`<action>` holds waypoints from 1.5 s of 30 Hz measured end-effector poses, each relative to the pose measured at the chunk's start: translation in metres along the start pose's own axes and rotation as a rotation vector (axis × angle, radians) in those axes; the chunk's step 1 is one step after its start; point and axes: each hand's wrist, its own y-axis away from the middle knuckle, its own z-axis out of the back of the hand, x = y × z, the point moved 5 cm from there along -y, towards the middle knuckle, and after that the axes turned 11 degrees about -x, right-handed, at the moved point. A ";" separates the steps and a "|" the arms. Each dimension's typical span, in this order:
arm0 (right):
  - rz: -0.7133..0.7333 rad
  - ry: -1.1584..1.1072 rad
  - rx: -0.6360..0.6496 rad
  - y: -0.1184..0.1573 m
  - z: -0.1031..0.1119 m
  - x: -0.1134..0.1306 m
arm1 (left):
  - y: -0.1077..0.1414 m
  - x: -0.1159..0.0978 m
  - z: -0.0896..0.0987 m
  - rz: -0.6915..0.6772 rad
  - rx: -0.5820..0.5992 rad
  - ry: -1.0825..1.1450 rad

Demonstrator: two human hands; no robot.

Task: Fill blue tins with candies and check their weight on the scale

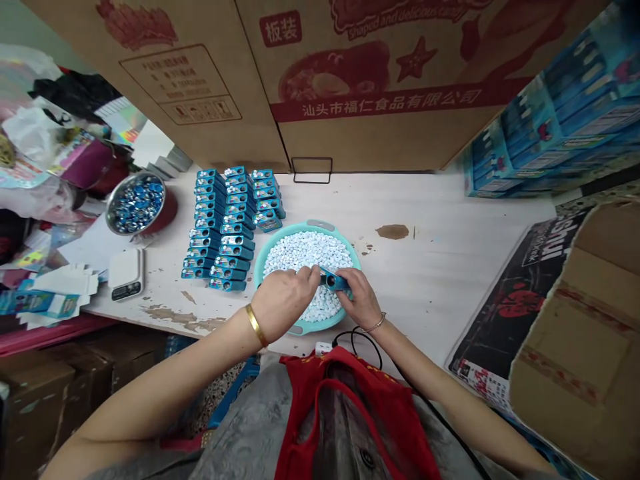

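Over a round turquoise basin point(259, 257) full of small white pieces point(310, 252), my two hands meet at a small blue box point(336, 281) with a dark round opening. My right hand point(361, 297) grips the box's right end between thumb and fingers. My left hand point(287, 297), a gold bangle on its wrist, has its fingers closed at the box's left end; what its fingertips pinch is hidden. Left of the basin, several similar blue boxes point(237, 240) stand in three columns on the white table point(425, 267).
Large brown cartons point(365, 143) stand along the back edge. At the left are a metal bowl of blue wrapped pieces point(137, 203) and a white scale point(126, 273). Blue packs point(535, 143) are stacked back right, with an open carton point(580, 347) at the right.
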 end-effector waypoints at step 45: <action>0.016 0.043 -0.040 -0.003 -0.001 0.005 | -0.006 -0.003 0.007 -0.006 0.031 0.017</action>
